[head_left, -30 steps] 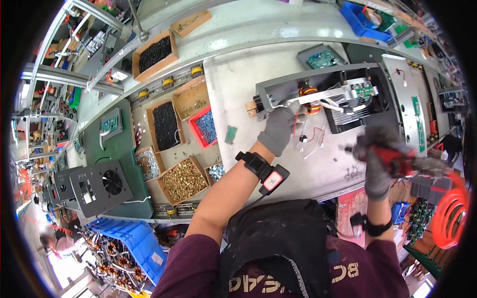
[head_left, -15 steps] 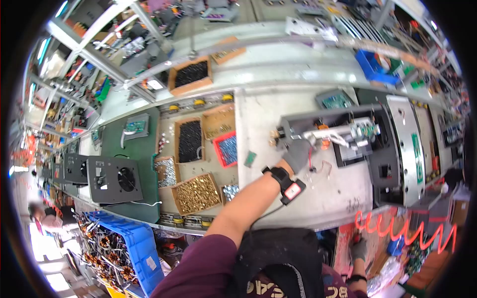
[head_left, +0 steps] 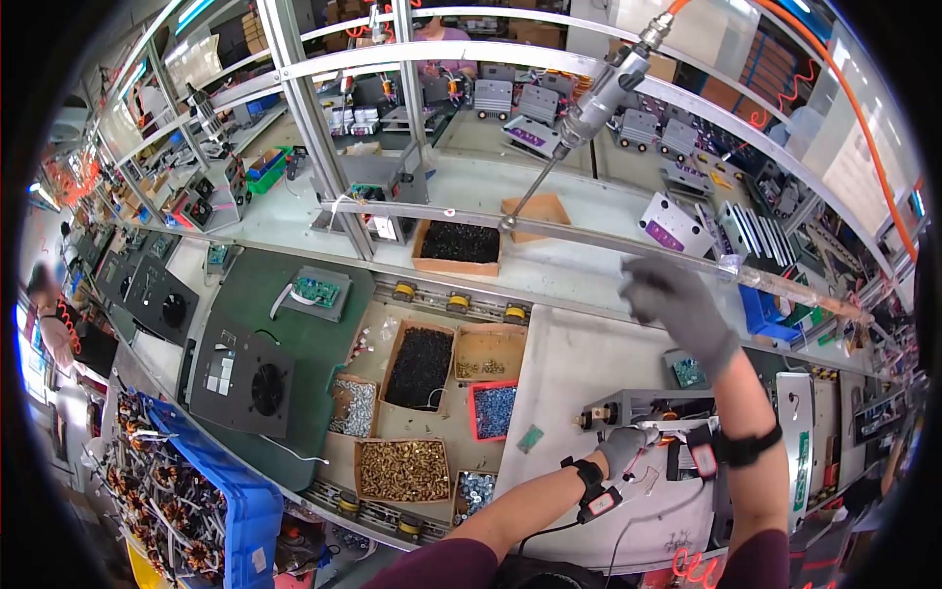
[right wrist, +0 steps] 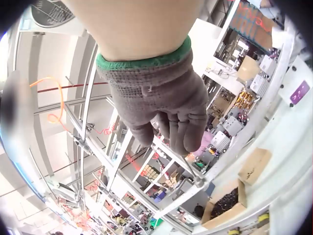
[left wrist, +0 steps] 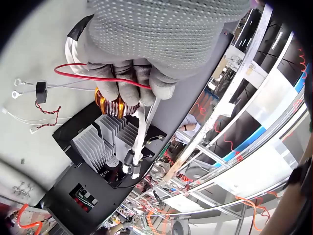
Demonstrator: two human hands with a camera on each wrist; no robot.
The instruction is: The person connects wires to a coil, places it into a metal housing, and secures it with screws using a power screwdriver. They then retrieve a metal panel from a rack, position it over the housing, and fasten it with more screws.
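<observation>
The left grip (left wrist: 146, 44), a hand in a dotted grey glove, is at the open metal case (left wrist: 187, 93) on the pale tabletop (head_left: 564, 363). Its fingers bend down over a copper-wound coil (left wrist: 115, 108) inside the case, where a white cable (left wrist: 141, 134) runs out from under the fingertips; I cannot tell what they hold there. A red wire (left wrist: 105, 79) loops across the fingers, and a finned heat sink (left wrist: 93, 144) sits beyond the coil.

The right grip (head_left: 684, 306), also gloved, is raised well above the tabletop with nothing in it, its fingers loosely bent. It is near the hanging power screwdriver (head_left: 594, 110) but apart from it; the driver's shaft slants down toward a cardboard box (head_left: 456, 266) of black parts.

Left of the case, a small green board (head_left: 530, 439) lies flat, with brass-coloured parts (head_left: 402, 469) and a dark fan panel (head_left: 235, 378) further left
</observation>
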